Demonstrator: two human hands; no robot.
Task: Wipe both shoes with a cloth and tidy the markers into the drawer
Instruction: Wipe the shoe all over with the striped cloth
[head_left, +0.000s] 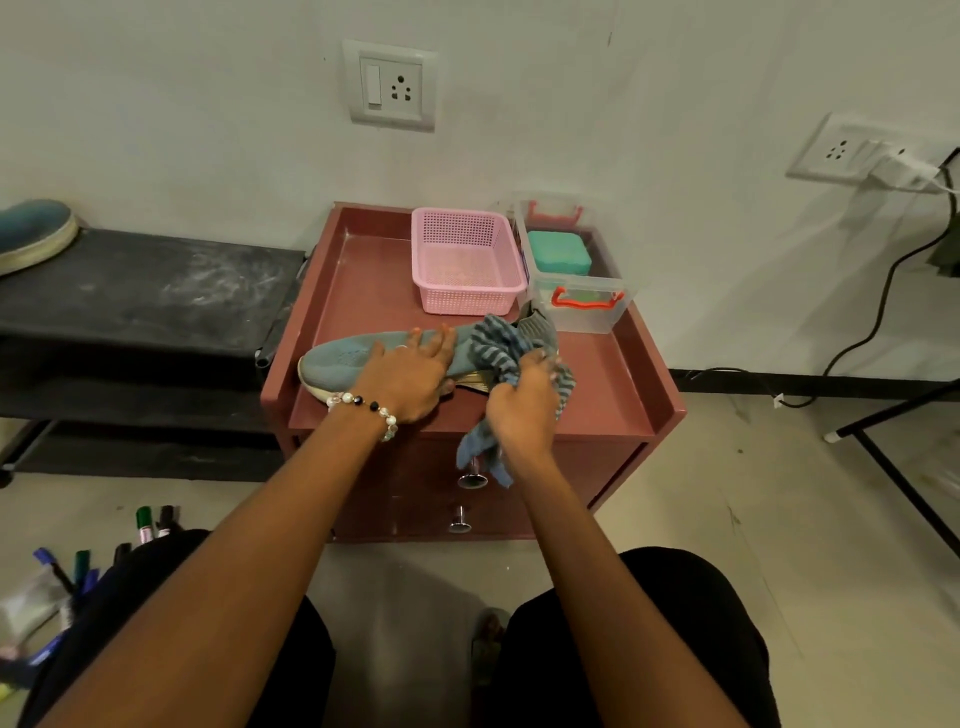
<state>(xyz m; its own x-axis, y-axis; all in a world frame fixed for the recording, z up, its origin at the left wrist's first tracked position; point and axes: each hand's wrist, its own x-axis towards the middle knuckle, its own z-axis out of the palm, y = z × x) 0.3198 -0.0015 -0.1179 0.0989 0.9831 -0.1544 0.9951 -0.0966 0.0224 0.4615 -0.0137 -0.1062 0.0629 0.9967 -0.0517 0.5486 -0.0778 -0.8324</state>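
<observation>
Several felt-tip markers (78, 566) nearest, scattered on the floor at lower left, caps pointing mostly up and away; light, rigid, likely to roll, best pinched mid-barrel a few at a time. Farther on, two closed drawers with round metal knobs (471, 480) in the front of the red-brown cabinet (597, 410). On its tray-like worktop, right hand (519, 410) curled tightly round a bunched blue-and-grey striped cloth (496, 345), one tail hanging over the front edge: soft, limp, shapeless, best gathered into a wad. Beside it, left hand (408, 374) laid flat with fingers spread, pressing down on a grey-blue knit slip-on shoe (348, 356). Long axis running left to right along the front of the worktop, toe to the left and overhanging the rim slightly, heel to the right under the cloth. Probably light, with a yielding upper and firmer sole, prone to sliding unless pinned at midfoot. Farthest, the second grey-blue shoe (34, 234) on the black bench at left, only partly in frame.
</observation>
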